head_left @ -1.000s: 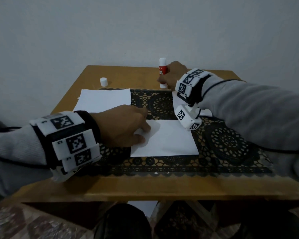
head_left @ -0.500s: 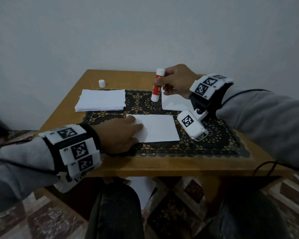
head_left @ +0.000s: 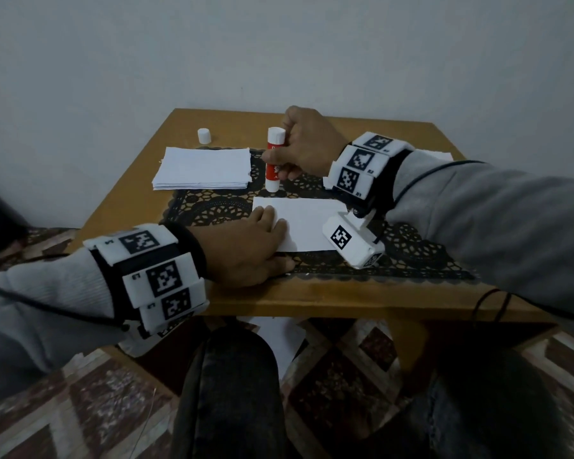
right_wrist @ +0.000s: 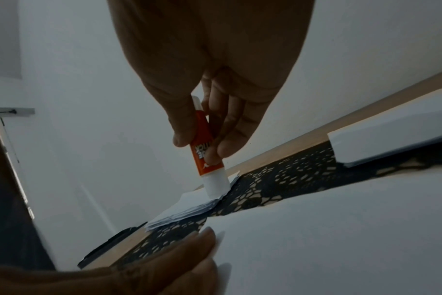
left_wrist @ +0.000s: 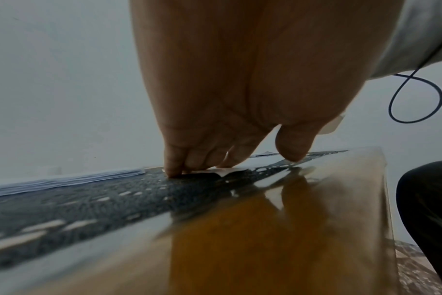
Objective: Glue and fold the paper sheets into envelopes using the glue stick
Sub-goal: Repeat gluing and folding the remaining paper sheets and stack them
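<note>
A white paper sheet (head_left: 307, 223) lies on the black lace mat (head_left: 408, 253) in the middle of the table. My left hand (head_left: 256, 246) lies flat on its left edge, fingers (left_wrist: 174, 165) pressing the paper down. My right hand (head_left: 307, 145) grips the red and white glue stick (head_left: 274, 160) upright, open end down, just above the sheet's far left corner. In the right wrist view the thumb and fingers pinch the glue stick (right_wrist: 207, 155) around its red label. Its white cap (head_left: 204, 135) stands alone at the back left of the table.
A stack of white sheets (head_left: 203, 168) lies at the back left, partly on the mat. More paper (head_left: 441, 155) shows behind my right wrist. The wooden table (head_left: 328, 299) stands against a pale wall. Paper (head_left: 275, 339) lies on the patterned floor under the table, by my knees.
My right hand lifted the glue stick from the back of the table and brought it toward me, over the sheet's far left corner. The left hand stayed on the sheet. The head camera tilted down.
</note>
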Demonstrator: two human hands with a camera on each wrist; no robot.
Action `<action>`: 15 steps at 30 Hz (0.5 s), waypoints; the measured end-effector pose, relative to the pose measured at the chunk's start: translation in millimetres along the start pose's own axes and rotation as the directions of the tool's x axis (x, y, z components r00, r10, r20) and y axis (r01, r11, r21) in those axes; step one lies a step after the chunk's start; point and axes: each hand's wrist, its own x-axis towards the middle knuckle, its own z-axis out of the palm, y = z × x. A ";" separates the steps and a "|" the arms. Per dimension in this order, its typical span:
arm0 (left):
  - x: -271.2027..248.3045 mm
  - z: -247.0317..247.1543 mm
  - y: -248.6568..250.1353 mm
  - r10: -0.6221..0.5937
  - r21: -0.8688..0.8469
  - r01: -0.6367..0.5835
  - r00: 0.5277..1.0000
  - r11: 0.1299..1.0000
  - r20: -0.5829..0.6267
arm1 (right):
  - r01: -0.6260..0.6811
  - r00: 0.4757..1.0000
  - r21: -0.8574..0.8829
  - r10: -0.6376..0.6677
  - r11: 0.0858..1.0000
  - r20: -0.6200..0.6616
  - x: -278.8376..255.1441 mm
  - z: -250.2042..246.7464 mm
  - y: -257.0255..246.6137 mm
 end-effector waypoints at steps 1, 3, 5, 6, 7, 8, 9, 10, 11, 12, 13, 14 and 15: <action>-0.1 0.1 -0.3 -0.002 -0.009 0.002 1.000 1.000 0.001 | 0.009 1.000 -0.003 -0.009 1.000 -0.018 0.8 2.6 1.1; -1.0 -0.2 -1.5 0.003 -0.023 -0.003 1.000 1.000 0.000 | 0.022 0.999 -0.004 -0.022 1.000 -0.038 1.1 7.2 2.4; -1.6 -0.8 -2.9 0.006 -0.029 -0.006 1.000 1.000 0.009 | 0.018 1.000 0.021 -0.018 1.000 -0.020 0.5 11.1 3.5; -1.9 -0.8 -3.2 0.006 -0.031 -0.006 1.000 1.000 0.016 | 0.013 1.000 0.029 -0.013 0.999 -0.004 -0.2 12.6 4.1; -1.7 -1.2 -2.9 0.005 -0.030 -0.005 1.000 1.000 0.021 | 0.010 1.000 0.026 -0.010 1.000 0.009 -0.8 14.1 5.0; -1.9 -1.2 -2.4 0.005 -0.027 -0.004 1.000 1.000 0.023 | 0.010 1.000 0.020 -0.010 1.000 0.021 -1.4 15.8 5.7; -2.4 -1.7 -1.8 0.005 -0.024 -0.004 1.000 1.000 0.024 | 0.008 0.999 0.014 -0.009 1.000 0.031 -2.2 17.2 5.9; -2.7 -2.1 -1.2 0.005 -0.022 -0.005 1.000 1.000 0.025 | 0.008 0.999 0.005 -0.008 1.000 0.038 -2.8 18.6 5.9; -3.2 -2.6 -0.6 0.006 -0.023 -0.006 1.000 1.000 0.025 | 0.008 0.999 -0.003 -0.007 1.000 0.046 -3.5 19.4 5.5; -3.6 -3.0 -0.4 0.006 -0.023 -0.005 1.000 1.000 0.026 | 0.005 0.998 -0.008 -0.004 1.000 0.055 -4.1 19.9 5.1; -3.9 -3.4 -0.4 0.005 -0.021 -0.004 1.000 1.000 0.026 | -0.001 0.998 -0.007 0.002 1.000 0.061 -4.8 20.2 4.7; -3.9 -3.9 -0.4 0.003 -0.018 -0.002 1.000 1.000 0.027 | -0.009 0.998 -0.003 0.009 1.000 0.061 -5.2 20.3 4.5; -3.7 -4.0 -0.4 0.002 -0.016 -0.001 1.000 1.000 0.029 | -0.015 0.998 0.000 0.015 1.000 0.057 -5.9 20.3 4.6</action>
